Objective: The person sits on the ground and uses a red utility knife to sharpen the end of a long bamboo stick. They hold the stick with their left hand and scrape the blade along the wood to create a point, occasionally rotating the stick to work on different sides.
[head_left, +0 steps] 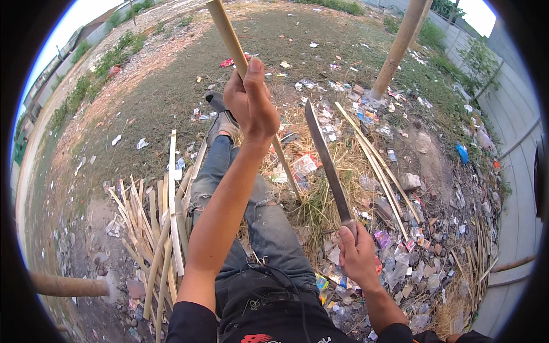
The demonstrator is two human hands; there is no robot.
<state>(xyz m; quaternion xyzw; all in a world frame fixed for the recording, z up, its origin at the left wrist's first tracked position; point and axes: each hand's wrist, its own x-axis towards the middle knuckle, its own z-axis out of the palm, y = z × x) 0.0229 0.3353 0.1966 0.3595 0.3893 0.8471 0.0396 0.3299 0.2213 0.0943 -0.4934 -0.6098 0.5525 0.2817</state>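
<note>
My left hand (251, 103) is wrapped round a long bamboo strip (226, 31), raised in front of me. The strip slants from the upper left down to the right, its lower end among the dry grass. In my right hand (359, 254) is the handle of a machete (325, 154), its long dark blade pointing up and away. Blade and strip are apart. The fingers of both hands are closed, and the machete's handle is mostly hidden by my right hand.
A pile of split bamboo strips (163, 228) lies left of my legs. More loose strips (380, 171) rest on littered ground to the right. A bamboo post (398, 51) stands ahead, another pole (71, 284) at lower left. A concrete wall (517, 171) runs along the right.
</note>
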